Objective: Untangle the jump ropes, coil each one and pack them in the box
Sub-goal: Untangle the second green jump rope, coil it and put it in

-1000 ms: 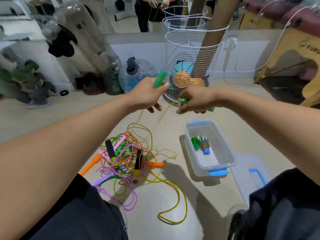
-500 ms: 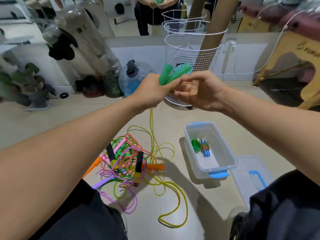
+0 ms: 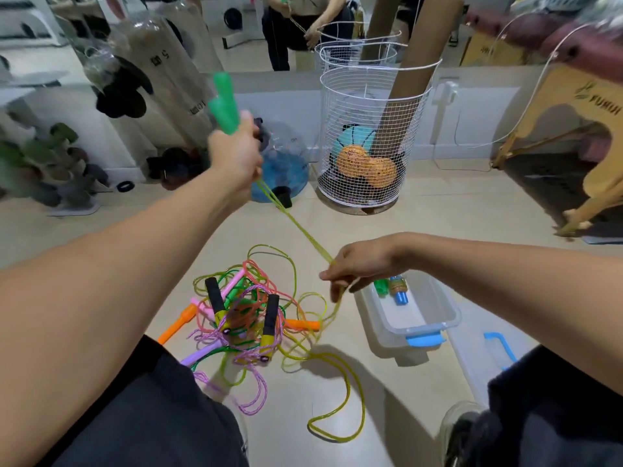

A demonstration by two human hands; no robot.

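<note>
Jump ropes [image 3: 242, 318] lay mostly in a knotted heap on the floor [image 3: 438, 210] between the person's knees, while one yellow-green rope [image 3: 296, 227] was drawn taut between the hands. The left hand [image 3: 236, 156] was raised, its grip closed round both green handles [image 3: 224, 104]; the right hand [image 3: 357, 264], lower and just over the near end of the box [image 3: 438, 318], pinched the doubled cord. The rope's slack [image 3: 340, 396] trailed in a loop on the floor and appeared to pass the edge of the heap, by an orange handle [image 3: 303, 324].

Judging from that, pulling harder could drag the heap along or tighten a snag where the cord crossed the other ropes. The thin cord could also slip through the pinch, leaving uneven coils. The box, already holding a bundled rope [image 3: 392, 288], sat close enough to be knocked by the right hand.

The floor was pale and smooth. A white wire basket [image 3: 371, 136] with balls stood beyond, beside a cardboard tube [image 3: 414, 79], clear bags [image 3: 168, 72], a wooden frame [image 3: 556, 112] and a mirror [image 3: 286, 28]. The box's lid [image 3: 478, 362] lay just beside it.
</note>
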